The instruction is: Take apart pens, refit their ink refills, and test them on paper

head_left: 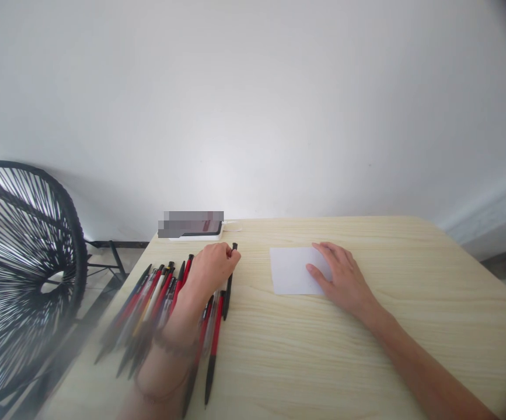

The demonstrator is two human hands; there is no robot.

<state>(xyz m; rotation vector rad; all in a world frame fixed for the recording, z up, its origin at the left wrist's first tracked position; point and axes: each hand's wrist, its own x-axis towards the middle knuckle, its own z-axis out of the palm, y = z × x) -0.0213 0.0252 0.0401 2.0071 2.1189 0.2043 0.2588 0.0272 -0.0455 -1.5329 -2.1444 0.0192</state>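
One black pen [229,298] is pinched in my left fingers [236,255] left of the paper [293,272], right fingers [328,251] spread loosely over its right side, probably so it won't slide.

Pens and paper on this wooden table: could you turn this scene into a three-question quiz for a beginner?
1. Which hand rests on the white paper? A) left; B) right; C) both
2. True or false: a woven black chair stands to the left of the table.
3. Fill in: the left hand holds the far end of a ... pen.

Key: 1. B, the right hand; 2. True; 3. black.
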